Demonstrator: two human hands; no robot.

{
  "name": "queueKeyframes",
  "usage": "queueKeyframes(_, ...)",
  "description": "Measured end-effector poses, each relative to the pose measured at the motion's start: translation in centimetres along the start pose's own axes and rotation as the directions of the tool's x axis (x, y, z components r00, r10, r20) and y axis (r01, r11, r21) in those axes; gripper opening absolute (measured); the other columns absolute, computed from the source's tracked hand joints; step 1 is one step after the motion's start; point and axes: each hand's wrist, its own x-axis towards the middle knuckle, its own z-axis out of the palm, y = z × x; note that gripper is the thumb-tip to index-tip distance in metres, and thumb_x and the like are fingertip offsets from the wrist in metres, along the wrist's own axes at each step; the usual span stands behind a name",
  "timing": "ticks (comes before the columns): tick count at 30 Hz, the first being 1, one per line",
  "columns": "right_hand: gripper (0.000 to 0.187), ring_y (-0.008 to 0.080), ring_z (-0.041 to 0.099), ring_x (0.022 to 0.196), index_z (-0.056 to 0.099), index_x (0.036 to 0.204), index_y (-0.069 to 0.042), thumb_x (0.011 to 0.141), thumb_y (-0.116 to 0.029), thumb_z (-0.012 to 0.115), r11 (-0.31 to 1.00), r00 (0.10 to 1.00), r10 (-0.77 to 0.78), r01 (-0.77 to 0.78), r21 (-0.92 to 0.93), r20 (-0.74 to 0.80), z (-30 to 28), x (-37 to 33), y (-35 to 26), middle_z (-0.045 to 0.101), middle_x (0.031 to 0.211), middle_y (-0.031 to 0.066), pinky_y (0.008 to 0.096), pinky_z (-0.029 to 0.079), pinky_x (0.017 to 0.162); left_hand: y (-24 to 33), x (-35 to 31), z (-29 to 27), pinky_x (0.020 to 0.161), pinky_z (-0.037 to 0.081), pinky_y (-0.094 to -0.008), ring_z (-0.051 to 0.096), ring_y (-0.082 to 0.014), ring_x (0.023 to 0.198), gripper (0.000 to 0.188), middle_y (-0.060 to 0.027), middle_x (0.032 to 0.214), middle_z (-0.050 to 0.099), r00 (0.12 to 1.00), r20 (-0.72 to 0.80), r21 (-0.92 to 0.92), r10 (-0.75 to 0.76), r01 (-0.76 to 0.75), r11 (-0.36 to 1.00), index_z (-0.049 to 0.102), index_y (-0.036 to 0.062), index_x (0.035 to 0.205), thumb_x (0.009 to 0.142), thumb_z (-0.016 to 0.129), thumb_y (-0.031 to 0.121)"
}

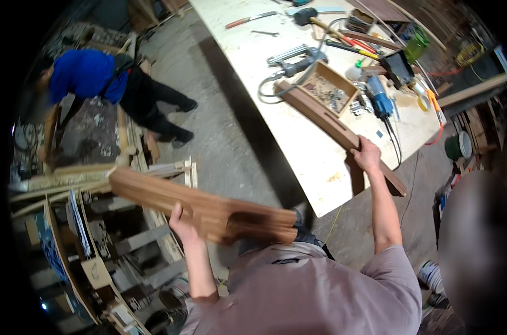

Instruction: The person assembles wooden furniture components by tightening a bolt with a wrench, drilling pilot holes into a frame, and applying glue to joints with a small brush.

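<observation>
My left hand [185,224] grips a thick brown wooden piece [153,192] from below, holding it off the table in front of my body. Its end nearer me has a curved cut-out, and its other end points left. With fingers wrapped over its edge, my right hand [368,155] holds a long brown wooden bar [319,116]. That bar lies slantwise on the pale worktable [298,151], with a narrow slot along its top and its near end sticking out past the edge. Beside the bar sits a shallow wooden box [327,88] of small metal hardware.
A blue corded power tool [380,99], a grey corded tool [298,64], a mallet [306,18] and a green bottle [416,44] lie or stand on the table. To the left, a person in blue [89,72] bends over lumber. A wooden rack [69,251] stands lower left.
</observation>
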Motion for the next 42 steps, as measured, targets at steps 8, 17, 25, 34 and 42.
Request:
queueKeyframes(8, 0.070, 0.0322, 0.056, 0.113, 0.055, 0.125, -0.001, 0.069, -0.035, 0.080, 0.974, 0.973, -0.196, 0.207, 0.093, -0.119, -4.7, -0.2, -10.7, 0.057, 0.125, 0.0178, 0.0412, 0.046, 0.094, -0.2, 11.3, 3.6, 0.091, 0.049, -0.0393, 0.061, -0.0269, 0.099, 0.035, -0.0134, 0.105, 0.063, 0.984, 0.070, 0.005, -0.164, 0.164, 0.986, 0.057, 0.0005, 0.113, 0.086, 0.057, 0.023)
queueKeyframes(17, 0.112, 0.0209, 0.050, 0.122, 0.024, 0.149, -0.010, 0.058, -0.018, 0.089, 0.667, 0.640, -0.513, -0.123, 0.735, 0.573, -3.0, -5.0, -35.2, 0.051, 0.135, 0.0131, 0.0345, 0.040, 0.103, 4.9, 19.6, 7.1, 0.078, 0.055, -0.0404, 0.066, -0.0259, 0.082, 0.034, -0.0115, 0.090, 0.068, 0.915, 0.093, 0.031, -0.394, 0.392, 0.919, 0.062, 0.0023, 0.101, 0.076, 0.068, 0.024)
queueKeyframes(25, 0.112, 0.0207, 0.056, 0.118, 0.024, 0.149, -0.014, 0.058, -0.006, 0.087, 0.704, 0.782, -0.444, 0.004, 0.710, 0.436, -1.0, -2.8, -40.9, 0.056, 0.130, 0.0164, 0.0338, 0.044, 0.100, 9.5, 29.0, 9.5, 0.081, 0.054, -0.0427, 0.064, -0.0260, 0.091, 0.046, -0.0116, 0.102, 0.065, 0.881, 0.132, 0.097, -0.454, 0.445, 0.890, 0.057, 0.0035, 0.115, 0.080, 0.070, 0.030)
queueKeyframes(34, 0.101, 0.0190, 0.060, 0.109, 0.028, 0.148, -0.009, 0.062, -0.004, 0.082, 0.593, 0.825, -0.410, -0.084, 0.801, 0.389, 3.4, 15.7, -46.1, 0.061, 0.122, 0.0169, 0.0298, 0.045, 0.095, 12.2, 45.8, 18.9, 0.095, 0.047, -0.0395, 0.058, -0.0272, 0.107, 0.055, -0.0155, 0.119, 0.059, 0.781, 0.441, 0.258, -0.442, 0.362, 0.896, 0.048, -0.0009, 0.130, 0.083, 0.063, 0.023)
queueKeyframes(42, 0.101, 0.0192, 0.057, 0.114, 0.023, 0.149, -0.010, 0.067, -0.005, 0.081, 0.523, 0.738, -0.512, -0.139, 0.841, 0.441, 2.7, 37.7, -51.9, 0.057, 0.129, 0.0152, 0.0308, 0.044, 0.097, 15.8, 63.6, 31.0, 0.091, 0.051, -0.0452, 0.060, -0.0296, 0.105, 0.056, -0.0169, 0.110, 0.060, 0.833, 0.345, 0.231, -0.433, 0.372, 0.899, 0.050, -0.0008, 0.126, 0.075, 0.063, 0.018)
